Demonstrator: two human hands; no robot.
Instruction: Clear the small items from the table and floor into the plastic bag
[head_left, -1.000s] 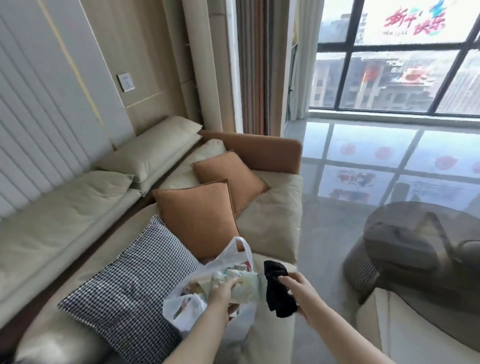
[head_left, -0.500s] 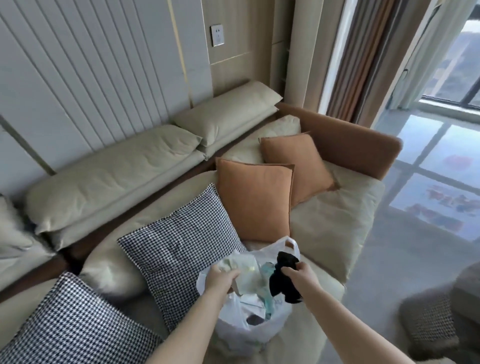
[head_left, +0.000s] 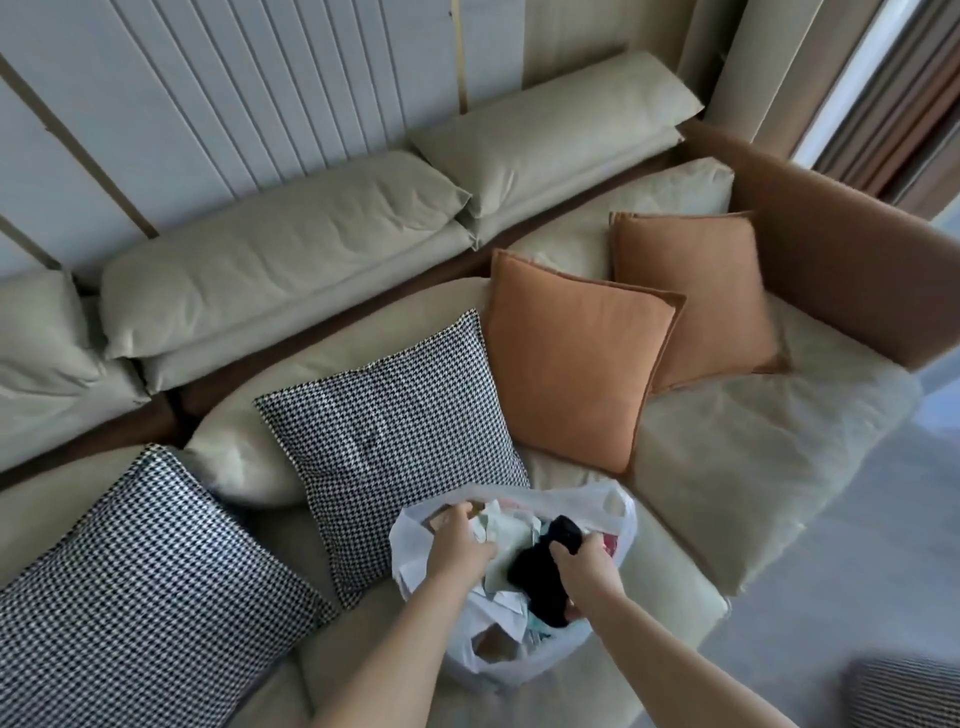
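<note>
Since a second ago, black cloth item (head_left: 540, 577) carried from beside plastic bag (head_left: 621, 519) down into its mouth. Right hand (head_left: 579, 564): fingers curled round cloth's top, not released. Left hand (head_left: 460, 548): gripping bag's near-left rim with pale paper scraps (head_left: 501, 540), holding it wide. Bag: on beige sofa (head_left: 727, 467), in front of houndstooth cushion (head_left: 395, 431) and orange cushion (head_left: 571, 358). Progress, judged: bag well filled, this item nearly deposited; table and floor out of view, remainder unknown.
</note>
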